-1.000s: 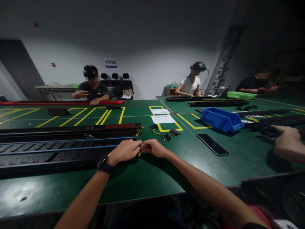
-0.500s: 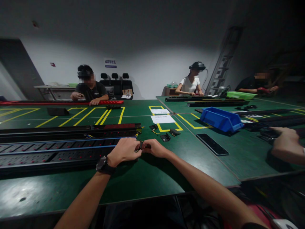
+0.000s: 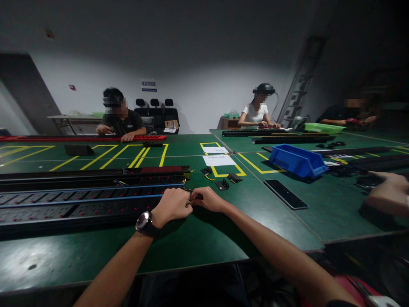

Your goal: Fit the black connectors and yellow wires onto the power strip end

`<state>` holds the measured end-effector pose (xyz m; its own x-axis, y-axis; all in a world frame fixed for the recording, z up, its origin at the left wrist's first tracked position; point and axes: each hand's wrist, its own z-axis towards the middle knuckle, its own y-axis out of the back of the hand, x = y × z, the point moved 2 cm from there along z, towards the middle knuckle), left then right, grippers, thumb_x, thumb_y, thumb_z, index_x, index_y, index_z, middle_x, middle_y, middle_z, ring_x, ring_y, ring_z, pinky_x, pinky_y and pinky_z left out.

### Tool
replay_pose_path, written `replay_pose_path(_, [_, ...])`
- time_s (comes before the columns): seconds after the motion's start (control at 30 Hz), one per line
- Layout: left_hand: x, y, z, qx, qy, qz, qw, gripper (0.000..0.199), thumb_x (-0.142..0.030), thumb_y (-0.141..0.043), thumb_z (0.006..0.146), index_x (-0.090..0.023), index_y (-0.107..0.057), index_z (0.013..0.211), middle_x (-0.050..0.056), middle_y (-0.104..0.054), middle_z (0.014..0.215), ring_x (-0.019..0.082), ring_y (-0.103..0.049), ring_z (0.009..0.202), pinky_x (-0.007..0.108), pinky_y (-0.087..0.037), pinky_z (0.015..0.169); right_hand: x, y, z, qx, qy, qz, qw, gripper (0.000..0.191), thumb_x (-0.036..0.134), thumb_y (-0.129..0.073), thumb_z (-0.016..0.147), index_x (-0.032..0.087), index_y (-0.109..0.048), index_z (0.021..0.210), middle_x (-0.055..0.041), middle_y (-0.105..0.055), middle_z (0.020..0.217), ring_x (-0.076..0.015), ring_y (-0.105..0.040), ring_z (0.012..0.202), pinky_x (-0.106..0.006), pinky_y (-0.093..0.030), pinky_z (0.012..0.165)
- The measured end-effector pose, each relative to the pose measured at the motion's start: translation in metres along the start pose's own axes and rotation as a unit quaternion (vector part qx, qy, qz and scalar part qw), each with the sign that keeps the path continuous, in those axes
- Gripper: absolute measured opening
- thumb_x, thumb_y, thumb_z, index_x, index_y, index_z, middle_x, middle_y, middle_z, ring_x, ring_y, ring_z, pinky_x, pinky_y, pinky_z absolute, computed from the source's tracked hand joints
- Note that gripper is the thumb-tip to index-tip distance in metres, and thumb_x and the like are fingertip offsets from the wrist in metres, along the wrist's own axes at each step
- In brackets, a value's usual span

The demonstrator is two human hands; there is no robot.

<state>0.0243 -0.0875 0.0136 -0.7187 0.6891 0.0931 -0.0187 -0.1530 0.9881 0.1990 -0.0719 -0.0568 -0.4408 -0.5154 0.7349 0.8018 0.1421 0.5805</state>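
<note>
At the right end of a long black power strip (image 3: 105, 209) with red-dotted sockets and blue edges, my two hands meet. My left hand (image 3: 174, 204), with a watch on its wrist, is closed, its fingertips curled out of sight. My right hand (image 3: 207, 199) pinches from the other side, thumb and fingers together. A yellowish bit shows between the fingertips; the rest of what they hold is hidden. Just beyond lie small black end pieces (image 3: 223, 184), one with a yellow wire (image 3: 209, 177).
A phone (image 3: 286, 194) and a blue bin (image 3: 297, 161) are to the right. White paper sheets (image 3: 219, 160) lie ahead on the green table (image 3: 255, 213). A co-worker's hand (image 3: 390, 194) is at far right; other people sit across the table.
My left hand has shifted slightly right and rolled over, its back now more upward and the watch face turned. The dark piece seen between the fingers before is now mostly covered.
</note>
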Motion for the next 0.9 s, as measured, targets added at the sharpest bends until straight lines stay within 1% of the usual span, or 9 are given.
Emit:
replay_pose_path(0.2, [-0.002,-0.002,0.000,0.002,-0.011,0.019,1.000,0.026,-0.030,-0.050,0.083,-0.016,-0.071,0.077,0.015,-0.073,0.077,0.030,-0.072,0.076,0.034,-0.047,0.067,0.003,0.003,-0.001,0.001,-0.005,-0.009,1.000,0.006,0.013,-0.070,0.081,0.016,-0.073,0.085,-0.0012,-0.072,0.078,-0.0136,-0.064,0.070,-0.021,-0.046,0.065])
replay_pose_path(0.47, [0.001,-0.004,0.001,0.007,-0.033,0.004,0.999,0.023,-0.028,-0.051,0.084,-0.018,-0.070,0.077,0.011,-0.073,0.078,0.026,-0.071,0.076,0.031,-0.047,0.067,0.004,0.005,-0.001,0.020,-0.010,-0.026,0.999,0.007,0.019,-0.072,0.082,0.016,-0.075,0.088,-0.0011,-0.072,0.078,-0.0131,-0.062,0.068,-0.020,-0.044,0.061])
replay_pose_path(0.57, [0.002,-0.006,0.001,0.011,-0.041,-0.002,0.999,0.022,-0.028,-0.051,0.084,-0.019,-0.071,0.080,0.011,-0.074,0.079,0.026,-0.070,0.076,0.030,-0.047,0.067,0.006,0.017,0.000,0.061,-0.018,-0.053,0.997,0.011,0.026,-0.074,0.082,0.017,-0.076,0.088,-0.0002,-0.070,0.074,-0.0129,-0.060,0.065,-0.020,-0.041,0.057])
replay_pose_path(0.63, [0.003,-0.006,0.001,0.012,-0.046,-0.006,0.999,0.021,-0.027,-0.052,0.084,-0.019,-0.072,0.081,0.010,-0.073,0.079,0.025,-0.070,0.077,0.030,-0.047,0.068,0.005,0.033,0.000,0.076,-0.039,-0.072,0.994,0.015,0.031,-0.075,0.081,0.017,-0.076,0.088,-0.0006,-0.070,0.073,-0.0135,-0.060,0.064,-0.021,-0.040,0.056])
replay_pose_path(0.7, [0.003,-0.005,0.000,0.011,-0.047,-0.009,0.999,0.020,-0.027,-0.053,0.083,-0.019,-0.071,0.080,0.009,-0.073,0.079,0.025,-0.070,0.077,0.030,-0.047,0.067,0.000,0.054,-0.001,0.019,-0.068,-0.123,0.990,0.018,0.034,-0.071,0.085,0.017,-0.075,0.088,-0.0028,-0.071,0.074,-0.0150,-0.061,0.066,-0.023,-0.040,0.058])
replay_pose_path(0.73, [0.002,-0.004,0.000,0.010,-0.046,-0.011,0.999,0.019,-0.026,-0.054,0.083,-0.019,-0.071,0.079,0.009,-0.073,0.078,0.024,-0.070,0.076,0.030,-0.047,0.067,-0.004,0.066,-0.003,-0.030,-0.091,-0.166,0.981,0.018,0.034,-0.067,0.088,0.017,-0.075,0.088,-0.0042,-0.071,0.076,-0.0158,-0.062,0.067,-0.024,-0.040,0.060])
replay_pose_path(0.8, [0.002,-0.002,-0.001,0.012,-0.047,-0.011,0.999,0.018,-0.026,-0.054,0.082,-0.018,-0.069,0.077,0.009,-0.072,0.077,0.024,-0.069,0.076,0.030,-0.047,0.067,-0.014,0.087,-0.008,-0.119,-0.171,-0.272,0.940,0.019,0.030,-0.060,0.091,0.018,-0.075,0.091,-0.0072,-0.073,0.080,-0.0181,-0.064,0.072,-0.026,-0.040,0.063])
replay_pose_path(0.83, [0.002,-0.001,-0.002,0.013,-0.048,-0.012,0.999,0.018,-0.025,-0.054,0.082,-0.018,-0.069,0.076,0.009,-0.072,0.077,0.023,-0.069,0.075,0.030,-0.047,0.068,-0.020,0.095,-0.011,-0.147,-0.214,-0.317,0.912,0.020,0.029,-0.058,0.092,0.019,-0.075,0.096,-0.0090,-0.073,0.085,-0.0197,-0.065,0.076,-0.026,-0.041,0.064])
replay_pose_path(0.9, [0.001,0.000,-0.002,0.017,-0.050,-0.015,0.998,0.019,-0.025,-0.053,0.083,-0.018,-0.069,0.077,0.010,-0.072,0.077,0.024,-0.069,0.075,0.031,-0.048,0.069,-0.030,0.104,-0.017,-0.155,-0.271,-0.372,0.874,0.024,0.028,-0.056,0.092,0.019,-0.073,0.107,-0.0122,-0.073,0.098,-0.0228,-0.067,0.086,-0.028,-0.043,0.068])
